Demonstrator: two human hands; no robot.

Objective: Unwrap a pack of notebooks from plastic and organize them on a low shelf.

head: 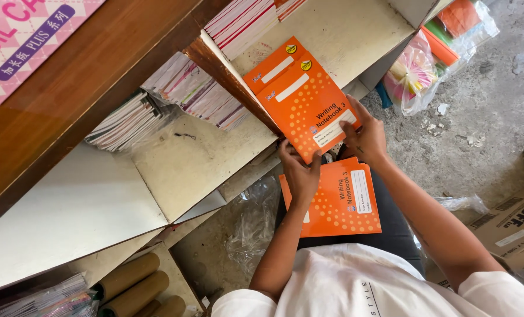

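A notebook stack (338, 202) rests on my lap. My left hand (300, 173) and right hand (364, 138) pinch the near edge of two orange notebooks (300, 97), which lie on the shelf (356, 29) beyond.

Lap notebooks (338, 202) partly behind left wrist, cardboard box (511, 226) cut off at edge

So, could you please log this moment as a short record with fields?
left hand: grips the bottom edge of the top orange notebook
right hand: grips that notebook's lower corner
notebook position: against the shelf edge, over a second one
lap: another orange notebook stack
shelf: stacked thin books
floor: cardboard tubes, cardboard box
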